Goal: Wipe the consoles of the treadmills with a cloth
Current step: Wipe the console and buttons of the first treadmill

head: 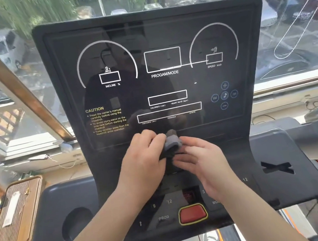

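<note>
While both hands bunch the grey cloth [171,142] at the console [157,83] base — left hand [143,159] grips, right hand [202,161] pinches — likely refolding before wiping.

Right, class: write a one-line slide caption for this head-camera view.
Left hand and right hand hold a grey cloth in front of the treadmill console, above its red button.

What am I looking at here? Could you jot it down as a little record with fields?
place: treadmill console in front of a window
cloth: grey, bunched, at the screen's lower edge
left hand: grips the cloth
right hand: pinches the cloth from the other side
screen: dark, display boxes blank
red button: below the hands, untouched
</note>
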{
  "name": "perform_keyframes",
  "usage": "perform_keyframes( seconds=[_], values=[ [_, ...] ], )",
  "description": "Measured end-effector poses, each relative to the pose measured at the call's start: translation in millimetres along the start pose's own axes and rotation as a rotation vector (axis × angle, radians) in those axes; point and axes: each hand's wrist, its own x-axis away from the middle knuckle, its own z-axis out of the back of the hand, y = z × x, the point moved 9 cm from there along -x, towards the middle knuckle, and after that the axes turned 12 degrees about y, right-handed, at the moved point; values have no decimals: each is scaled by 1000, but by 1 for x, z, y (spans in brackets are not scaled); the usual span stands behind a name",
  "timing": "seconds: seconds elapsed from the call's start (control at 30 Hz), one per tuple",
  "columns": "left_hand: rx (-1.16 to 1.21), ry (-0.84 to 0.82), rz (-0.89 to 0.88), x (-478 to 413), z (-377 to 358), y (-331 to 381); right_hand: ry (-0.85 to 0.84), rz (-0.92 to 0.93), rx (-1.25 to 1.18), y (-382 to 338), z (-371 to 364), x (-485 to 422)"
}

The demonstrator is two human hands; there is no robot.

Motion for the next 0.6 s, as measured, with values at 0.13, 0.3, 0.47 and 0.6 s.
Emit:
perform_keyframes(
  seconds=[0.13,0.3,0.47,0.6],
  values=[
    [-162,-123,-265,-1,-28,5,31,38,170,5,1,1],
    [-159,-128,-259,5,-40,4,214,47,213,5,35,-8],
    [-101,-137,-252,-9,-62,29,302,80,161,-1,47,-12],
    [-195,-151,-292,-19,-86,51,435,153,190,-14,64,-13]
  ],
)
